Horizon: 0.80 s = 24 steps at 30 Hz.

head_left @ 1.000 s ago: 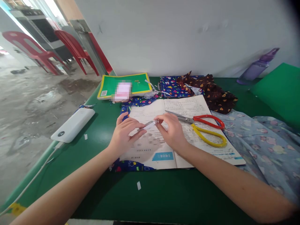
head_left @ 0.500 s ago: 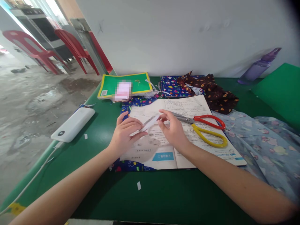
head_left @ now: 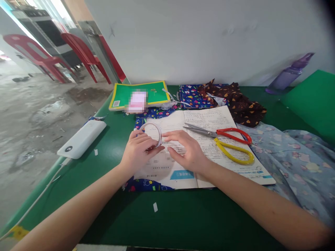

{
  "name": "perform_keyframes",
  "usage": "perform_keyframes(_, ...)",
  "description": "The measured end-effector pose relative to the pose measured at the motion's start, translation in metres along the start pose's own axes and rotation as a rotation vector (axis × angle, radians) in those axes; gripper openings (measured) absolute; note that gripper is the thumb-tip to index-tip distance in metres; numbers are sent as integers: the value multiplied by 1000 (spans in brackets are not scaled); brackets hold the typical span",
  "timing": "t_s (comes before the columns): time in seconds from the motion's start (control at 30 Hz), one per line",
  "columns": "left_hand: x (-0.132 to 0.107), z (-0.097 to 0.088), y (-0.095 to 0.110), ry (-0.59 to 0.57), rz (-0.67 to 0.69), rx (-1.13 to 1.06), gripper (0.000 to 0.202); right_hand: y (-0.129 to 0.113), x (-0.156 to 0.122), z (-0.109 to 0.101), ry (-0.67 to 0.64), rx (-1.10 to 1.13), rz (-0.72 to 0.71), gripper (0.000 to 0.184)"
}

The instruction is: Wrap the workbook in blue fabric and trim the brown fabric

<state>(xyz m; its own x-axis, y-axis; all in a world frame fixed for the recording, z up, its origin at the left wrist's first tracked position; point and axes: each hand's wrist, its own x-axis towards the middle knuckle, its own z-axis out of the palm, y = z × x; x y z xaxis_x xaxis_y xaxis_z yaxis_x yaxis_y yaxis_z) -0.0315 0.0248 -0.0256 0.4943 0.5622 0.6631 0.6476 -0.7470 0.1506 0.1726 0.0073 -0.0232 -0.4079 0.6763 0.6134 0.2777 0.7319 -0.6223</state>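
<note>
My left hand [head_left: 141,150] grips a roll of tape [head_left: 159,134], a pale ring stood on edge above the pages. Just right of it, my right hand [head_left: 187,150] has its fingers apart and curved toward the roll, with nothing visible in them. Beneath both hands lies an open book [head_left: 214,122] with printed pages. Blue patterned fabric [head_left: 149,184] shows from under the book's left side. Scissors [head_left: 206,132] with one red and one yellow handle rest on the right page, blades pointing left, beyond my right hand.
A white power bank [head_left: 81,139] with a cable lies at the left. Behind the book are a green notebook [head_left: 157,89], a blurred-out phone-like object [head_left: 137,101] and brown fabric [head_left: 240,104]. Light blue fabric [head_left: 300,153] spreads at right, near a purple bottle [head_left: 285,76].
The tape roll has turned in my left hand, so its ring shape now shows. My right hand has come off the tape and moved slightly down, its fingers lower.
</note>
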Motion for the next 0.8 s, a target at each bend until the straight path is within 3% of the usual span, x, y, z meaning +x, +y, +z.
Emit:
perform_keyframes(0.37,-3,3,0,-64,71,60,20,1,2,-2,-69,71,118,35)
perform_keyframes(0.8,-2,2,-3,-75,-2,67,26,2,0,1,-75,74,139,44)
